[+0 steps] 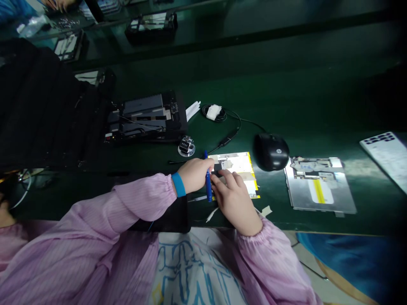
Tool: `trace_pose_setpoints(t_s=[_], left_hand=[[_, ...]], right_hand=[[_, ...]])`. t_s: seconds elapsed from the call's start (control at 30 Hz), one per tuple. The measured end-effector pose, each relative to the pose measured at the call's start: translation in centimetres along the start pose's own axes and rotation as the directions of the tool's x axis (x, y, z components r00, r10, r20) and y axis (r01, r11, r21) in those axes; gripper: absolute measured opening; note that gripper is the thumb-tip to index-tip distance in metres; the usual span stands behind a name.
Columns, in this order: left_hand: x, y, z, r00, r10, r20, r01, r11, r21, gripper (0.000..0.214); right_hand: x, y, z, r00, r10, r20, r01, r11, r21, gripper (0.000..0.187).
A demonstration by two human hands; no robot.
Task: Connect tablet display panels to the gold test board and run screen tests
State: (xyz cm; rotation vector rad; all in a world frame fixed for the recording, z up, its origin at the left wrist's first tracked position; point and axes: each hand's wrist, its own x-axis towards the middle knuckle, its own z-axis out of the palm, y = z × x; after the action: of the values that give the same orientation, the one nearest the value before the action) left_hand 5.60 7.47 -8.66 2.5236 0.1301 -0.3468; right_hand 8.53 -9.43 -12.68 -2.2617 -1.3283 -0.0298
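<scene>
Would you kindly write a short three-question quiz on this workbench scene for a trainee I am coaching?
1. Multiple choice: what does the left hand hold?
A) a metal counter
B) a blue tool
C) a coil of black cable

2. True or false: the right hand lies on the black computer mouse.

3. Fill in the blank: the wristband next to the left hand is ____ in colour.

Key:
1. B.
2. False; its fingers are over the yellow-edged panel.
3. Blue.
</scene>
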Motion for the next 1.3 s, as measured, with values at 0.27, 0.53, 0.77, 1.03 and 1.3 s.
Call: trace_pose_setpoints(t_s=[0.27,0.53,0.77,1.03,1.3], left_hand=[[-3.2,2.3,-0.5,0.957,0.200,-0.213,-0.115,0.928,0.354,0.016],[-5.3,4.4,1.3,0.993,0.089,0.072,-0.108,0.935,0.336,0.013],[-4.8,3.3,0.9,0.999,0.014,0.032,-0.012,0.998,-0.068,0.011],[-4.9,2.5,-1.0,0.999,0.046,-0.011,-0.047,0.993,-0.112,0.011],[-3.4,2.0,-1.2,0.993,0.059,0.105,-0.080,0.975,0.209,0.003]], right_hand=[[-2.3,1.6,-2.5,0.988,0.118,-0.101,-0.077,0.938,0.338,0.033],[-3.0,1.8,-1.4,0.996,0.046,-0.074,-0.040,0.996,0.075,0.014],[-1.8,0.6,-1.8,0.994,0.038,-0.099,-0.004,0.946,0.325,0.010],[-0.7,0.2,-2.4,0.976,0.172,-0.132,-0.097,0.891,0.444,0.008],[-1.9,0.9,-0.7,0.992,0.050,-0.118,-0.030,0.986,0.166,0.020]])
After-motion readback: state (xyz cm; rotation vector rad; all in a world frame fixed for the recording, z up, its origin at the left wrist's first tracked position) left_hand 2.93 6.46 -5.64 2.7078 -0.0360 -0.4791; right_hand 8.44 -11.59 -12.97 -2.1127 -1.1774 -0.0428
